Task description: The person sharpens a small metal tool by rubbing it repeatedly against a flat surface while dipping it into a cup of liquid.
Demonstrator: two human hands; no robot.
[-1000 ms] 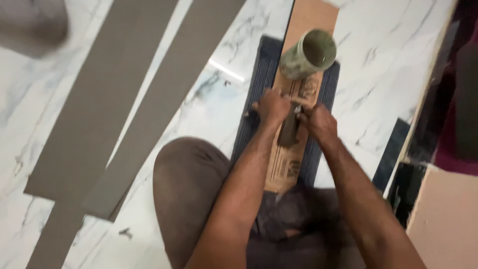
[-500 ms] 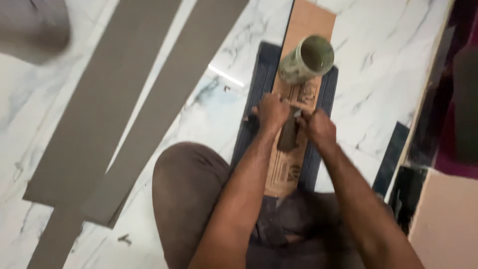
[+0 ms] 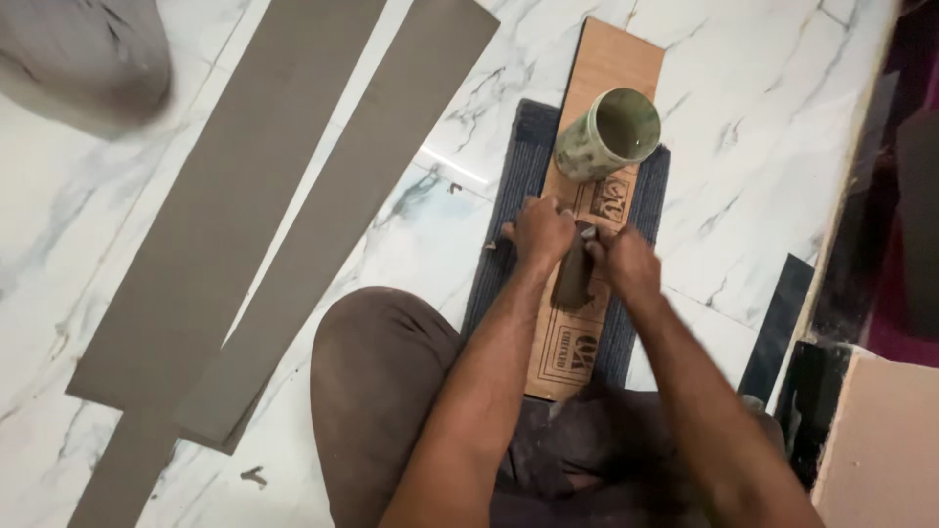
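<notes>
So, closest to the camera you've got the person's bent knee in dark brown trousers [image 3: 377, 391], and both forearms reaching out over it toward the middle of the white marble-look tiled floor [image 3: 763, 147].

The left hand [image 3: 541, 233] and right hand [image 3: 623, 262] sit right next to each other, both curled shut around a short dark brown cylinder-shaped piece [image 3: 573, 276]. It looks dull and matte, a bit lighter at the far tip between the thumbs, and it runs lengthwise along the board. The left hand grips at the far end, the right hand wraps the side. Can't tell what the piece is made of, since the hands cover a good bit of it.

That piece lies on a long narrow plywood board [image 3: 597, 127], light orange-brown with dark stamped markings on its near half. The board rests on a dark blue-grey ribbed mat [image 3: 509, 205], which sticks out past both long edges of the board.

Just beyond the hands, a grubby greenish cylindrical cup [image 3: 606, 137] is tipped on the board, open mouth facing up and to the right, inside stained dark.

Off to the left, two long grey flat strips [image 3: 245, 196] lie side by side on the floor, running diagonally away, overlapping at the near end. A dark narrow strip [image 3: 778, 323] lies near the floor's right edge.
</notes>
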